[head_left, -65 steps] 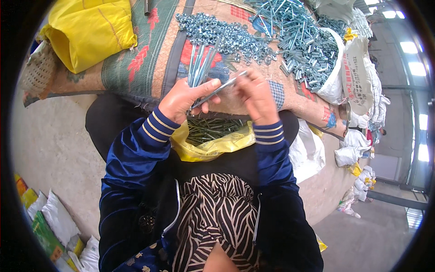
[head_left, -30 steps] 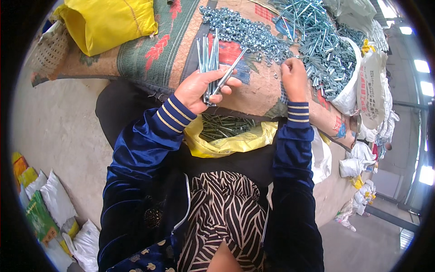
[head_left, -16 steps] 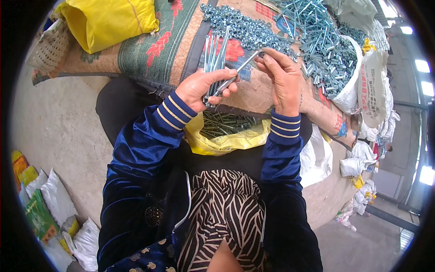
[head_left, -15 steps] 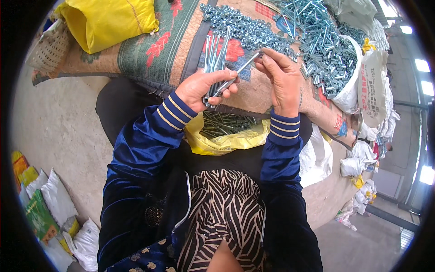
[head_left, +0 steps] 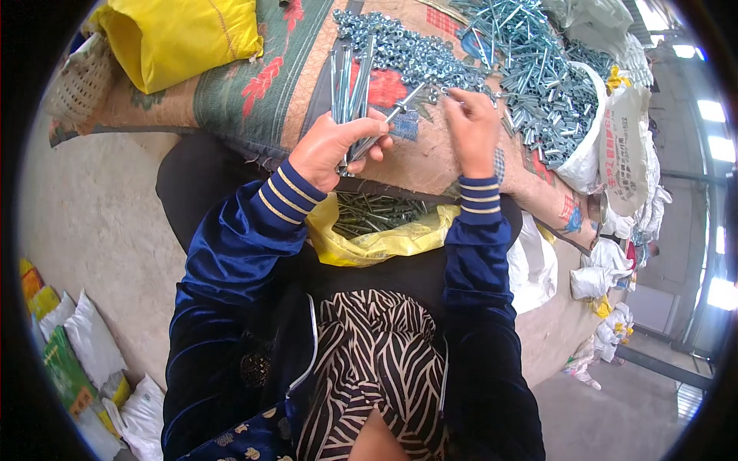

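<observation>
The left hand [head_left: 332,146] is gripping a bundle of long bolts [head_left: 350,81]. The right hand [head_left: 470,131] is pinching at the nuts [head_left: 400,50] piled on the tabletop [head_left: 430,165]

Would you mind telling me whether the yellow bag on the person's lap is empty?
No, the open yellow bag on the lap holds a heap of dark long bolts, lying below the left hand.
</observation>
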`<act>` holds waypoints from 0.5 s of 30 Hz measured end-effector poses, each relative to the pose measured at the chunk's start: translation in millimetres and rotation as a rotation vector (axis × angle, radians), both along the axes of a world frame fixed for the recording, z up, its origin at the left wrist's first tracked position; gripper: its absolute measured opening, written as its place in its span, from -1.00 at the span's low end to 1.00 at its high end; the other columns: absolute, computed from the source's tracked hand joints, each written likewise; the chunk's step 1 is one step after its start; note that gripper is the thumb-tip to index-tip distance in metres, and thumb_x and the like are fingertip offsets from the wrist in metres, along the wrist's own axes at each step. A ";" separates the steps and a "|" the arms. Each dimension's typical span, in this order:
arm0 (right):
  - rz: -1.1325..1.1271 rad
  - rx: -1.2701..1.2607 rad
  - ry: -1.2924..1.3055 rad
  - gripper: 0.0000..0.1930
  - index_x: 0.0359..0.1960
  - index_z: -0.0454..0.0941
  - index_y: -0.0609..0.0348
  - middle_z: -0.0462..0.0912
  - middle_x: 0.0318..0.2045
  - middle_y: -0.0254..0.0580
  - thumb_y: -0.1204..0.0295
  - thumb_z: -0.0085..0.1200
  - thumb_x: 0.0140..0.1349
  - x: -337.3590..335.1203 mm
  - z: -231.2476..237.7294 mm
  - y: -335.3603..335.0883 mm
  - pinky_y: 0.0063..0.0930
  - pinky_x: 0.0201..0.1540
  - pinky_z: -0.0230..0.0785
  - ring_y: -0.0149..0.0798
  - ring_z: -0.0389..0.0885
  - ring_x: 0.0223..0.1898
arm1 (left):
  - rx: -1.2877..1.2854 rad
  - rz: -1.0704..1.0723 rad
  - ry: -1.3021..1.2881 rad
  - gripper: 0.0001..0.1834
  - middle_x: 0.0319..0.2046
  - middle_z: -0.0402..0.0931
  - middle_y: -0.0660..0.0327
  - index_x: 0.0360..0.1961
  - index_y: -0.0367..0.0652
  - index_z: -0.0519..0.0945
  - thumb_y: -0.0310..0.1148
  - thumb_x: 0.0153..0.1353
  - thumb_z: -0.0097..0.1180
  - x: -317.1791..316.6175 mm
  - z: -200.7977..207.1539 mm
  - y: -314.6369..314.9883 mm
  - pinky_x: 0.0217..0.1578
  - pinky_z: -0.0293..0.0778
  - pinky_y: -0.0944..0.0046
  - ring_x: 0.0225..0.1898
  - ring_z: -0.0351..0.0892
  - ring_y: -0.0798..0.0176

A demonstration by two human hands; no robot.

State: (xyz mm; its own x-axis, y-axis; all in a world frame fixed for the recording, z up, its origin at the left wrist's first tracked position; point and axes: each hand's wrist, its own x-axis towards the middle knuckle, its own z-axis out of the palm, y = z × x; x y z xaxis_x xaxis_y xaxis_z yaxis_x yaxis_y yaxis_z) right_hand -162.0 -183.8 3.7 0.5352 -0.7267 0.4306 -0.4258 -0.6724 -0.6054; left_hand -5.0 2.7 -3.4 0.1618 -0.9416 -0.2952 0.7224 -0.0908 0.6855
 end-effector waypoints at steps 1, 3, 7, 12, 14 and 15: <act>0.074 -0.202 0.148 -0.82 -0.31 0.68 0.11 0.61 -0.40 -0.13 0.44 0.21 -0.01 6.2 -4.0 0.1 -0.31 -0.18 0.37 -0.11 0.55 -0.30 | 0.016 0.012 -0.005 -0.85 -0.45 0.53 0.25 -0.26 -0.19 0.49 -0.40 0.16 0.11 -1.1 1.0 0.1 -0.74 0.17 0.57 -0.53 0.48 0.48; 0.038 -0.301 0.187 -0.85 -0.38 0.68 0.06 0.57 -0.46 -0.14 0.40 0.22 -0.05 16.1 -14.2 -0.1 -0.25 -0.25 0.35 -0.07 0.52 -0.35 | 0.022 0.004 -0.007 -0.85 -0.45 0.53 0.25 -0.26 -0.19 0.49 -0.40 0.16 0.12 -1.1 1.9 0.8 -0.74 0.16 0.58 -0.53 0.48 0.49; -0.040 -0.495 0.378 -0.89 -0.41 0.66 0.16 0.62 -0.42 -0.12 0.43 0.19 0.05 18.2 -7.4 -3.7 -0.34 -0.27 0.39 -0.18 0.58 -0.37 | 0.029 -0.034 -0.006 -0.85 -0.45 0.52 0.27 -0.27 -0.18 0.50 -0.39 0.15 0.13 1.9 2.9 0.9 -0.74 0.16 0.59 -0.53 0.48 0.50; 0.177 0.628 -0.218 -0.87 -0.28 0.59 0.28 0.66 -0.26 -0.15 0.47 0.12 0.22 3.9 19.9 9.3 -0.54 -0.25 0.50 -0.35 0.64 -0.31 | 0.010 -0.101 -0.014 -0.83 -0.45 0.52 0.26 -0.31 -0.15 0.52 -0.31 0.18 0.17 0.5 2.3 -0.3 -0.75 0.19 0.59 -0.54 0.48 0.51; 0.337 0.868 -0.366 -0.85 -0.17 0.53 0.32 0.64 -0.20 -0.05 0.55 0.08 0.24 1.1 27.3 21.0 -0.55 -0.15 0.54 -0.29 0.65 -0.25 | 0.018 -0.121 -0.025 -0.83 -0.46 0.52 0.26 -0.31 -0.15 0.52 -0.31 0.17 0.17 0.5 2.9 2.3 -0.75 0.18 0.59 -0.55 0.48 0.51; 0.332 0.866 -0.369 -0.85 -0.17 0.53 0.32 0.64 -0.20 -0.05 0.55 0.08 0.24 -1.0 30.6 24.0 -0.55 -0.15 0.54 -0.29 0.65 -0.25 | 0.020 -0.142 -0.035 -0.83 -0.47 0.52 0.26 -0.31 -0.16 0.52 -0.31 0.17 0.18 -0.2 4.5 1.7 -0.75 0.18 0.58 -0.55 0.48 0.51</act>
